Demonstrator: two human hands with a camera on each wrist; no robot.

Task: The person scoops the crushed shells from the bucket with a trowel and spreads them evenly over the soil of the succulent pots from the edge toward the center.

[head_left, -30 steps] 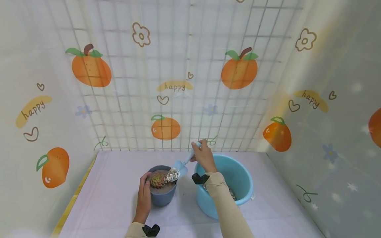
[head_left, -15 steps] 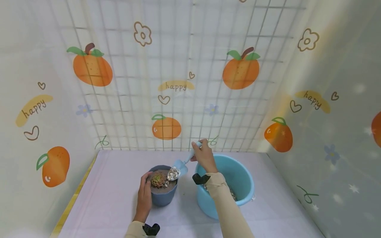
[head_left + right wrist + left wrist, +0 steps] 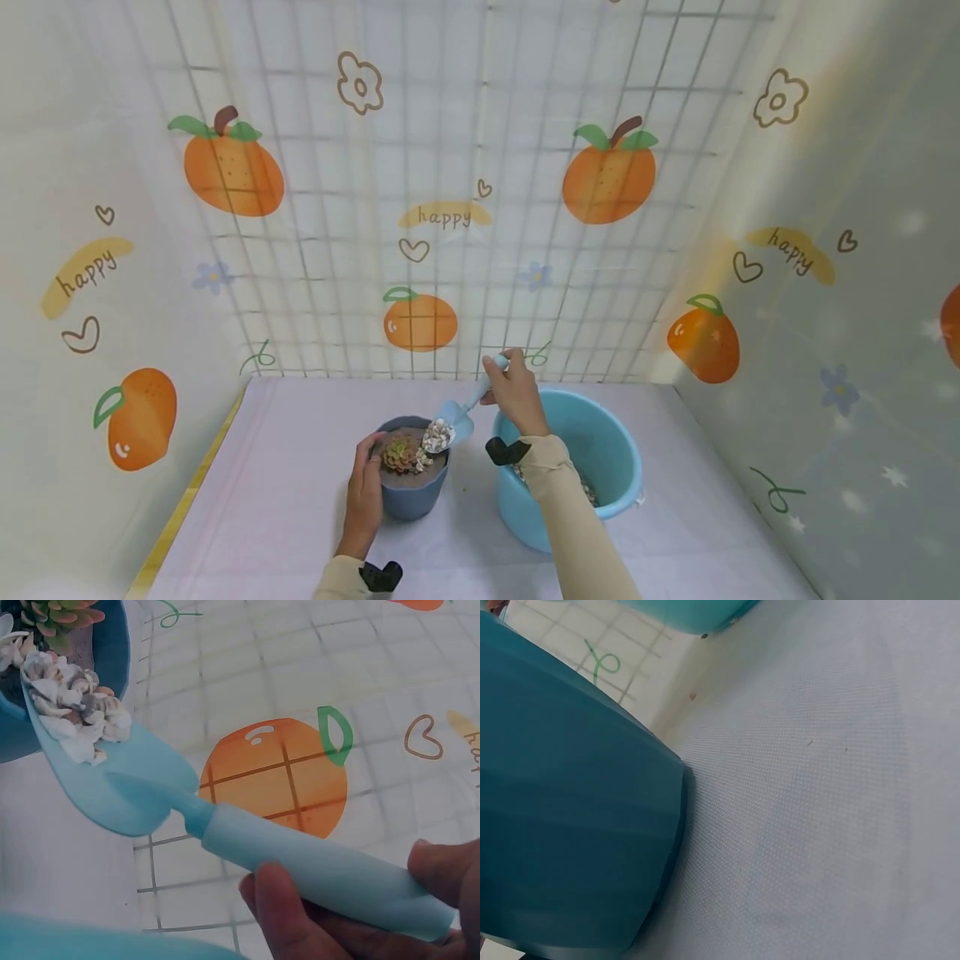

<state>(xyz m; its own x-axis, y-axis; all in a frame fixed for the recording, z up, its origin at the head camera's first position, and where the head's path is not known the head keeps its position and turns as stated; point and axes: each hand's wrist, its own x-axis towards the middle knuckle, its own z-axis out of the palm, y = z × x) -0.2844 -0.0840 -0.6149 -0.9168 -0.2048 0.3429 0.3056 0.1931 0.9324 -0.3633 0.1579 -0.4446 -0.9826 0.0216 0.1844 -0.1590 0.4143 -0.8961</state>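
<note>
My left hand (image 3: pixel 363 496) holds the left side of a blue-grey flowerpot (image 3: pixel 412 501), fingers at its rim. A green and reddish succulent (image 3: pixel 400 452) stands in the pot's brown soil. My right hand (image 3: pixel 516 394) grips the handle of a light blue hand trowel (image 3: pixel 300 862), tilted down toward the pot. Small whitish shell pieces (image 3: pixel 79 709) lie heaped on the front of its blade, which overlaps the pot's right rim. Some pieces rest on the soil beside the succulent. The left wrist view shows the pot's side (image 3: pixel 570 802) but no fingers.
A light blue bucket (image 3: pixel 618 450) stands right of the pot, under my right forearm, with more whitish pieces at its bottom. White cloth (image 3: pixel 300 425) covers the table. Printed sheets (image 3: pixel 322 183) hang behind and at both sides; a wire grid shows through the back one.
The whitish pieces have slid a little off the trowel's tip, and more now lie on the soil by the succulent. Both hands stay almost in place.
</note>
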